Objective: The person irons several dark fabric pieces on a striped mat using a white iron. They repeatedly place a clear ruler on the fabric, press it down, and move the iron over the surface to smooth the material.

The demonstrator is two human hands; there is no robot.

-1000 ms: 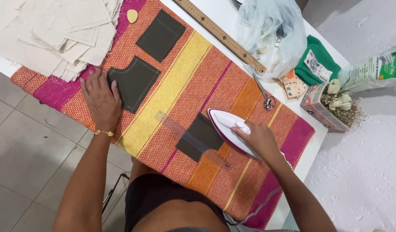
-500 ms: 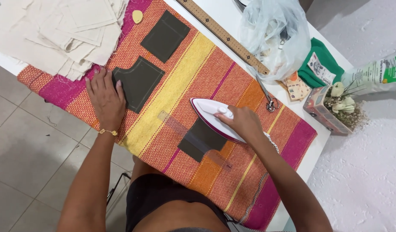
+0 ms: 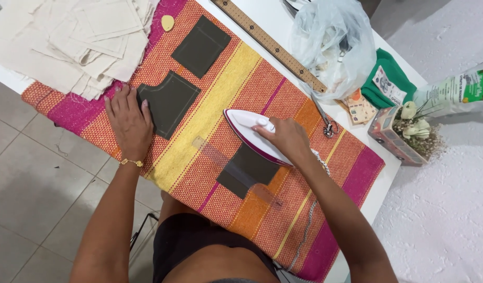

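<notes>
Here, the right hand point(image 3: 286, 137) is gripping a white iron point(image 3: 249, 132), fingers wrapped on its handle, above a dark patch point(image 3: 248, 169) near the cloth's point(image 3: 220, 112) front edge; the left hand point(image 3: 127, 119), fingers spread, is pinning another patch point(image 3: 171, 102) flat.

Both arms are bare, without sleeves. A thin gold bracelet point(image 3: 131, 162) circles the left wrist, and the fingernails are pale. Dark shorts point(image 3: 199, 243) cover the lap.
</notes>
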